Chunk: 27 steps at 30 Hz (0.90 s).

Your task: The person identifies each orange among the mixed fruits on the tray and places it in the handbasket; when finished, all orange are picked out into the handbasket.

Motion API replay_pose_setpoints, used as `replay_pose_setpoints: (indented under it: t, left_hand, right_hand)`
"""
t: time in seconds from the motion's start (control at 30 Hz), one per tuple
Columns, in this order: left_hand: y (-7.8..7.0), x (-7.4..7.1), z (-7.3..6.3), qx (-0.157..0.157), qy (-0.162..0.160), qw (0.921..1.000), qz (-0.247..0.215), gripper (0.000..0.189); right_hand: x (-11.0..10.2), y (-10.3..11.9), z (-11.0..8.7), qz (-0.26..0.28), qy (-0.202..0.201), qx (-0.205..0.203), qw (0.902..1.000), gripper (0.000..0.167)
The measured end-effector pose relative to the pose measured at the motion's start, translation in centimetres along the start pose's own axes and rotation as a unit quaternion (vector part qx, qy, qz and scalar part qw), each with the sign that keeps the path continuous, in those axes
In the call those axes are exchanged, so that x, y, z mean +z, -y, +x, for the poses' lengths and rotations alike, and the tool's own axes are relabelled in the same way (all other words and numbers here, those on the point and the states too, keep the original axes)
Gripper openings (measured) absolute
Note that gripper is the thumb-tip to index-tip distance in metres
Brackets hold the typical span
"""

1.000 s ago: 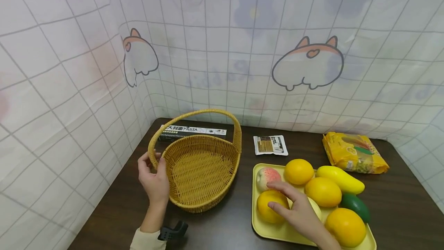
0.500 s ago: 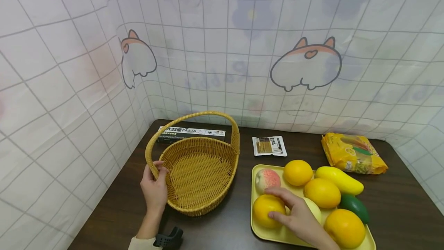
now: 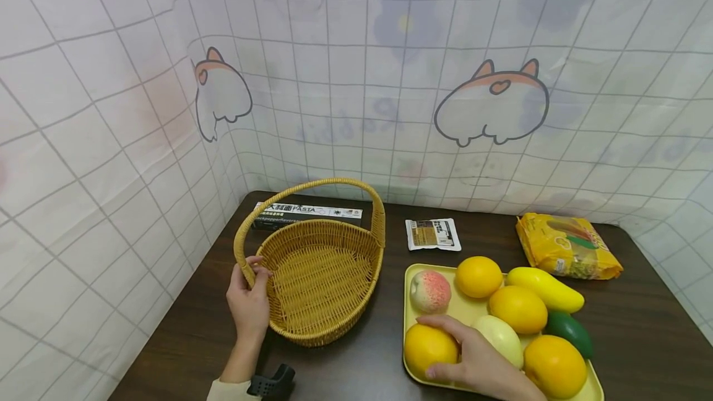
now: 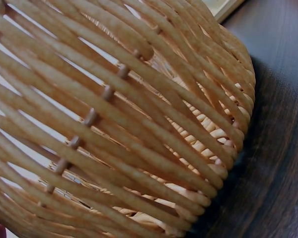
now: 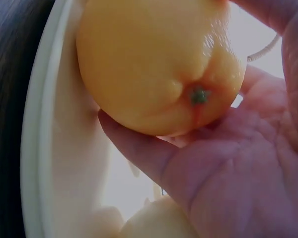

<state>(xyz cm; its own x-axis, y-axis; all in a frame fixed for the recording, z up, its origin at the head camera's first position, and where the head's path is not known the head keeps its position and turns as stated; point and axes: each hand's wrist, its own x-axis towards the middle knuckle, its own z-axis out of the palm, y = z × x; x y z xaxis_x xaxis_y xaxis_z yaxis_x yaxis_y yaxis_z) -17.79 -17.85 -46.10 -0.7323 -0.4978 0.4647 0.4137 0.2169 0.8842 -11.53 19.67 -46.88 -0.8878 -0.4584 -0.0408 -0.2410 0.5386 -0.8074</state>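
Observation:
A wicker basket (image 3: 320,283) with an arched handle stands on the left of the table, nothing inside it. My left hand (image 3: 249,302) holds the basket where the handle meets the left rim; its weave (image 4: 139,119) fills the left wrist view. On the right, my right hand (image 3: 473,357) grips an orange (image 3: 430,348) at the front left corner of a yellow tray (image 3: 408,302). In the right wrist view, thumb and fingers curl round that orange (image 5: 159,64), its green stem spot showing, beside the tray wall.
Also in the tray are a peach (image 3: 431,291), a pale yellow round fruit (image 3: 498,340), several more oranges (image 3: 479,277), a yellow mango (image 3: 546,288) and a dark green avocado (image 3: 570,333). Behind lie a pasta box (image 3: 312,210), a white sachet (image 3: 433,234) and a yellow packet (image 3: 568,246).
My right hand has come down toward the tray's near edge and closed round the orange, which has shifted slightly left and nearer. My left hand has tightened at the basket handle.

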Motion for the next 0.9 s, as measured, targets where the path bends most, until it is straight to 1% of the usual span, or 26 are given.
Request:
replay_pose_setpoints:
  t: [0.07,0.2,0.3,0.43,0.5,0.63,0.77,0.9]
  left_hand:
    - [0.0,0.0,0.0,-0.001,0.0,1.0,0.001,0.016]
    - [0.0,-0.1,0.1,-0.004,0.0,1.0,0.001,0.016]
    - [0.0,-0.1,0.2,-0.005,0.002,1.0,0.002,0.016]
    - [0.0,-0.2,0.2,-0.004,0.001,1.0,0.001,0.015]
    - [0.0,-0.2,0.2,-0.002,0.0,1.0,0.0,0.016]
    - [0.0,-0.2,0.1,-0.003,-0.003,1.0,0.004,0.016]
    - [-0.2,-0.1,-0.1,0.0,-0.011,0.9998,0.017,0.016]
    - [-0.1,-0.1,-0.2,0.019,-0.021,0.9993,0.023,0.015]
  right_hand:
    - [-0.1,0.0,-0.1,-0.013,0.013,0.007,0.9998,0.074]
    - [-0.2,0.1,-0.4,-0.036,0.024,0.003,0.9991,0.082]
    - [-0.2,0.2,-0.4,-0.058,0.016,-0.003,0.9982,0.084]
    - [0.1,0.3,-0.1,-0.072,-0.006,-0.001,0.9974,0.078]
    - [0.3,0.4,0.1,-0.065,-0.018,0.004,0.9977,0.077]
    - [0.6,0.5,0.4,-0.026,-0.044,0.009,0.9987,0.076]
    - [0.9,0.5,0.6,0.014,-0.071,-0.011,0.9973,0.074]
    - [1.3,0.6,0.9,0.068,-0.084,-0.026,0.9938,0.07]
